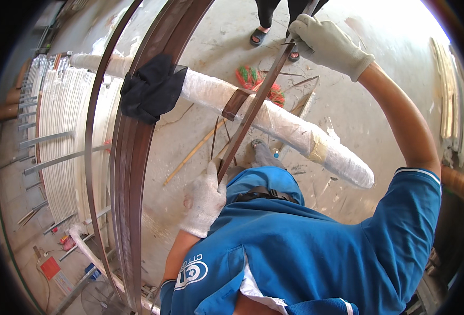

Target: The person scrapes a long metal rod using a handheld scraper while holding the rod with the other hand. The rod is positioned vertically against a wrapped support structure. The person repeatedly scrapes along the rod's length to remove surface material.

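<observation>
Both my hands wear pale work gloves and grip one long, thin brown strip (253, 105). My left hand (206, 202) holds its lower end close to my blue shirt. My right hand (324, 42) holds its upper end, arm stretched out. The strip crosses over a plastic-wrapped white beam (284, 123), beside a short brown band (237, 104) looped around that beam.
Several long curved brown strips (129, 157) lean over the beam under a black cloth (153, 86). A stack of white profiles (64, 142) lies at left. Another person's sandalled feet (259, 35) stand at the top. A red-green broom (253, 79) lies on the concrete floor.
</observation>
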A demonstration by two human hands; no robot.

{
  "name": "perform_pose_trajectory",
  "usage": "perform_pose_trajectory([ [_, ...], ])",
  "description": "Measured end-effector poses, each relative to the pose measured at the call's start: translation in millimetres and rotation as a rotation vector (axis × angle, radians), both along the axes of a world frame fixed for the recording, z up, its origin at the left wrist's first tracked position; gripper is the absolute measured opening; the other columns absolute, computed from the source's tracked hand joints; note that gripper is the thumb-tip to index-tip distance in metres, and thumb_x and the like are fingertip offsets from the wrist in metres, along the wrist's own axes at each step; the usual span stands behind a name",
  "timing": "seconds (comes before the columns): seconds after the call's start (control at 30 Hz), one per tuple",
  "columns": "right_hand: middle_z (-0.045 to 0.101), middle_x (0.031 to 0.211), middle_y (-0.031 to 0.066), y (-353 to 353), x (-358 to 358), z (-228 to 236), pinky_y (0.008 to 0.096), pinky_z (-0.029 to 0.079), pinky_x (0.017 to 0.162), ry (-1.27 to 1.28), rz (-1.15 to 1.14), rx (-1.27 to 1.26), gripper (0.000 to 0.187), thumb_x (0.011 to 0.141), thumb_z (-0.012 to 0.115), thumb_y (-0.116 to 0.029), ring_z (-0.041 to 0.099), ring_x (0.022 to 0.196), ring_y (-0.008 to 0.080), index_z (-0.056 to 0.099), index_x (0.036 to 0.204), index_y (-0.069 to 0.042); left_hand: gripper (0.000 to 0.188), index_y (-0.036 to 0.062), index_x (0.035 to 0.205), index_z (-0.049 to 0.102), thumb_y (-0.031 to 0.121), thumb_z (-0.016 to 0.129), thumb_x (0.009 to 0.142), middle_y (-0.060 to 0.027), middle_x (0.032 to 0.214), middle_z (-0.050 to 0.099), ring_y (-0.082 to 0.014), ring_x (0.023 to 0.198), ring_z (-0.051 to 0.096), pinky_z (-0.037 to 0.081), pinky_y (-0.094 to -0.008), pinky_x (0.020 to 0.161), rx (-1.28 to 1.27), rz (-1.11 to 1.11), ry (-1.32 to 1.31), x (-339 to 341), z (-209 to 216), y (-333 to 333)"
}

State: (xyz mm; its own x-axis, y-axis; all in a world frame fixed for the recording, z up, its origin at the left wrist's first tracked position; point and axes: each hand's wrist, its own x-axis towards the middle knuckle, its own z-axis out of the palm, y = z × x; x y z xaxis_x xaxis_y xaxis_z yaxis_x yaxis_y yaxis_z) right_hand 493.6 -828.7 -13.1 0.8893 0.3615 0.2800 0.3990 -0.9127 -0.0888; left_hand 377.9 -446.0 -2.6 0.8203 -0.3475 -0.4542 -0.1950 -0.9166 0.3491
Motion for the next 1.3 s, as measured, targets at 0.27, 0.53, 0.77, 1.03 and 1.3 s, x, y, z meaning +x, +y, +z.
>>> perform_pose_trajectory([
  [0.27,0.065,0.086,0.015,1,-3,2,0.0403,0.053,0.071,0.034,-0.015,0.256,0.015,0.084,0.063,-0.006,0.065,0.075,0.0321,0.064,0.099,-0.002,0.035,0.0025,0.123,0.06,0.022,0.063,0.094,-0.0243,0.094,0.07,-0.0435,0.089,0.068,0.053,-0.051,0.078,-0.008,-0.032,-0.012,1,-3,2],
  [0.53,0.063,0.078,0.0104,8,-28,9,0.0346,0.049,0.067,0.331,-0.028,0.441,0.017,0.089,0.069,-0.012,0.058,0.067,0.0229,0.066,0.1,0.0,0.035,0.0003,0.121,0.062,0.021,0.065,0.092,-0.0254,0.099,0.069,-0.0442,0.092,0.067,0.052,-0.0501,0.08,-0.093,0.026,0.045,5,3,0],
  [0.77,0.067,0.094,0.0037,-3,-20,-5,0.0273,0.053,0.081,0.017,-0.15,0.638,0.017,0.091,0.073,-0.01,0.064,0.088,0.0116,0.073,0.105,0.0,0.035,-0.0006,0.12,0.062,0.022,0.065,0.093,-0.027,0.1,0.069,-0.0457,0.093,0.067,0.052,-0.0504,0.08,-0.043,0.014,0.044,4,2,-1],
  [1.03,0.068,0.102,0.0061,-1,-5,-31,0.0316,0.054,0.084,0.065,-0.096,0.81,0.017,0.092,0.071,-0.01,0.067,0.092,0.0181,0.073,0.108,-0.003,0.035,-0.0001,0.12,0.062,0.023,0.065,0.094,-0.0263,0.097,0.069,-0.0455,0.091,0.067,0.053,-0.051,0.079,-0.042,-0.001,0.023,3,1,1],
  [1.3,0.067,0.103,0.012,5,-11,-38,0.0349,0.055,0.081,-0.065,-0.231,0.401,0.019,0.097,0.064,-0.014,0.069,0.092,0.029,0.066,0.113,-0.003,0.036,0.0014,0.122,0.062,0.024,0.064,0.094,-0.0261,0.097,0.07,-0.0449,0.092,0.068,0.053,-0.0506,0.08,-0.097,0.015,0.006,3,0,2],
])
